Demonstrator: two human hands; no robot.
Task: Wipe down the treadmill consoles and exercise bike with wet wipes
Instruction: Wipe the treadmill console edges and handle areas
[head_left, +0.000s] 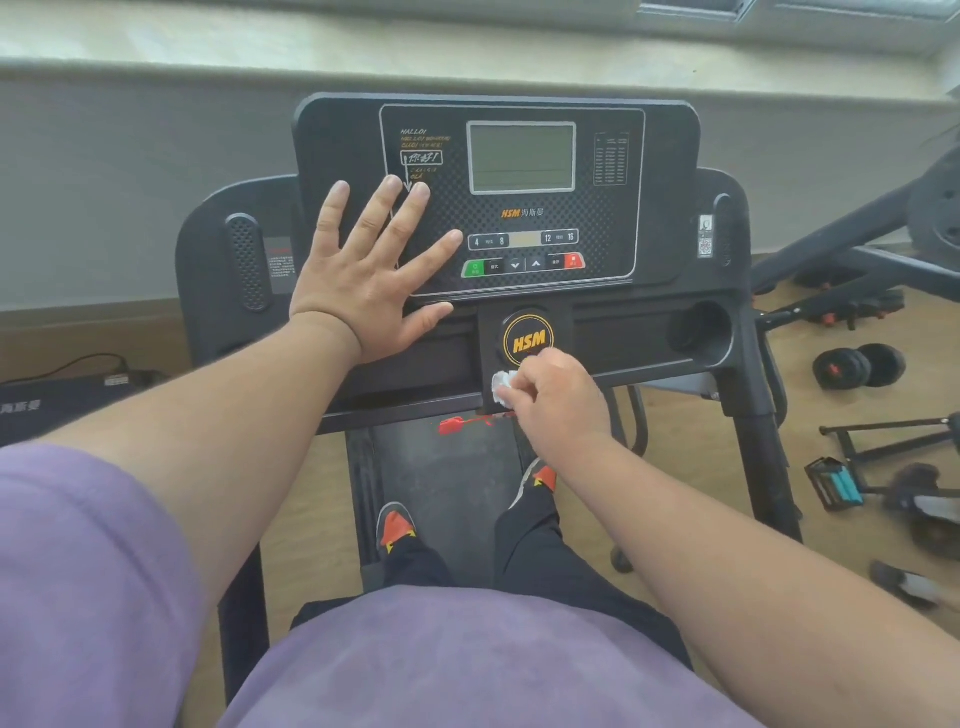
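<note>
1. The treadmill console stood upright ahead of the person, its top edge below the window sill; the grey display sat in the upper centre of the panel.
2. The left hand lay flat on the console's left lower portion, released, fingers straight and spread, holding nothing; the fingertips reached the panel's printed border and the thumb lay along its lower edge.
3. The right hand was clenched round a crumpled white wet wipe; the wipe pressed against the front edge of the tray just below the round HSM badge.
4. A red safety clip hung just left of the right hand, under the tray edge.
5. The cup recess at the tray's right end was unobstructed.
6. Both shoes stood on the belt, between the side rails.
7. Right of the frame, the wooden floor carried dumbbells and part of an exercise bike, well apart from the hands.
</note>
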